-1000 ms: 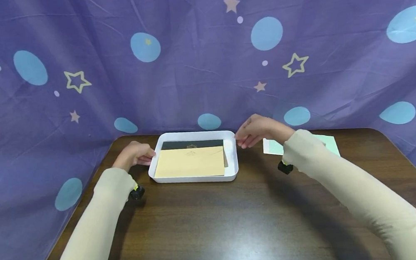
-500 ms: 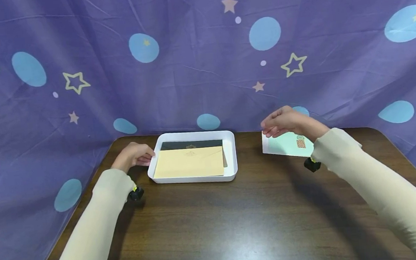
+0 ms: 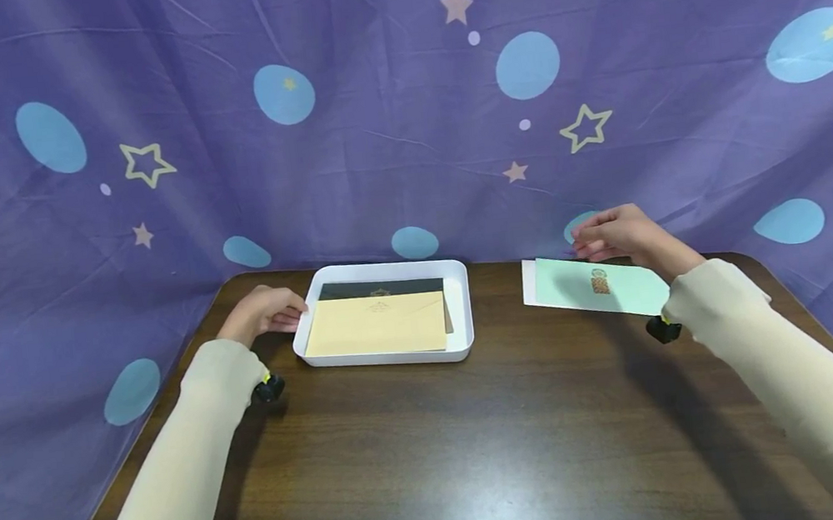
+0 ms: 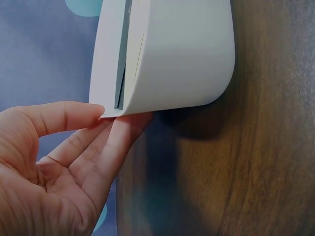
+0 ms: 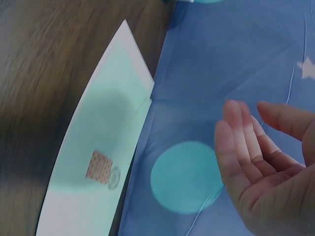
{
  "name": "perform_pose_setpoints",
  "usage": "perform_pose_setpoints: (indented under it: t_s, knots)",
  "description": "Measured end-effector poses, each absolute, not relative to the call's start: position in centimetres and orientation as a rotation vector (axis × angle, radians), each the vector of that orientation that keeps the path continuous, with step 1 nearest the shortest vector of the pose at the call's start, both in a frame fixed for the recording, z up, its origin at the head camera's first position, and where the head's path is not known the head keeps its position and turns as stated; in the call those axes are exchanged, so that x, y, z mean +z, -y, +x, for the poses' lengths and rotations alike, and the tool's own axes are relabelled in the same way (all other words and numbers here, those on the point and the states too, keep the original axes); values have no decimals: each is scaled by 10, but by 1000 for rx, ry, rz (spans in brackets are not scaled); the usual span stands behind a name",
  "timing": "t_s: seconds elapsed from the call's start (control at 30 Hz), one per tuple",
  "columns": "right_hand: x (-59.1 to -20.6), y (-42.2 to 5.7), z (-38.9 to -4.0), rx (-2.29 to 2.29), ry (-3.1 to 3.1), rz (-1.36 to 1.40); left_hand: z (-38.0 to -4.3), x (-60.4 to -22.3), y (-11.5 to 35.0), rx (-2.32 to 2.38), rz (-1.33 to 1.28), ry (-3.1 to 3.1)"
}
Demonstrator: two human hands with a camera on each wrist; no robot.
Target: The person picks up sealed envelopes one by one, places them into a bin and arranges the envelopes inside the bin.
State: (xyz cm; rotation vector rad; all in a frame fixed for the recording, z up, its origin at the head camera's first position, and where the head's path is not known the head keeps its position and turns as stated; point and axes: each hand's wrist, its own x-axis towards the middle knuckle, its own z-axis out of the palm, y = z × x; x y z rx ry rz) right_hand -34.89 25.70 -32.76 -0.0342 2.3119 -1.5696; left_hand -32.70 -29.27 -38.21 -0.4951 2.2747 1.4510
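The left hand (image 3: 265,310) holds the left edge of a white tray (image 3: 456,290); in the left wrist view its thumb is at the rim with the fingers against the outer wall. Inside the tray lies a pale yellow envelope (image 3: 376,329) over a dark green one (image 3: 342,291). At the right, the right hand (image 3: 621,234) hovers above a mint green envelope (image 3: 565,281) that has a brown printed patch and a white strip at its left end. Nothing is between the right hand's relaxed fingers, which stand apart from the envelope in the right wrist view.
A brown wooden table (image 3: 405,454) carries the tray and the mint envelope, both near its back edge. Behind it hangs a purple cloth (image 3: 407,160) with stars and blue ovals. A thin greyish edge (image 3: 448,315) shows beside the yellow envelope.
The right hand has moved right, from beside the tray's right edge to over the mint envelope, uncovering more of that envelope. The left hand stays at the tray.
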Motion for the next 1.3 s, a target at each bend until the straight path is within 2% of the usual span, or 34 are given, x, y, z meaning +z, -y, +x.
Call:
perform_pose_setpoints:
  t_s: [0.43, 0.83, 1.3]
  knots:
    - [-338, -299, -349, -1573, -2356, 95, -328, -381, 295, 1474, -487, -2239]
    - [-347, -317, -350, -1559, -2378, 195, -329, -382, 296, 1483, -494, -2225]
    - [-363, -332, -348, -1353, -2490, 521, -329, -383, 297, 1472, -488, -2236]
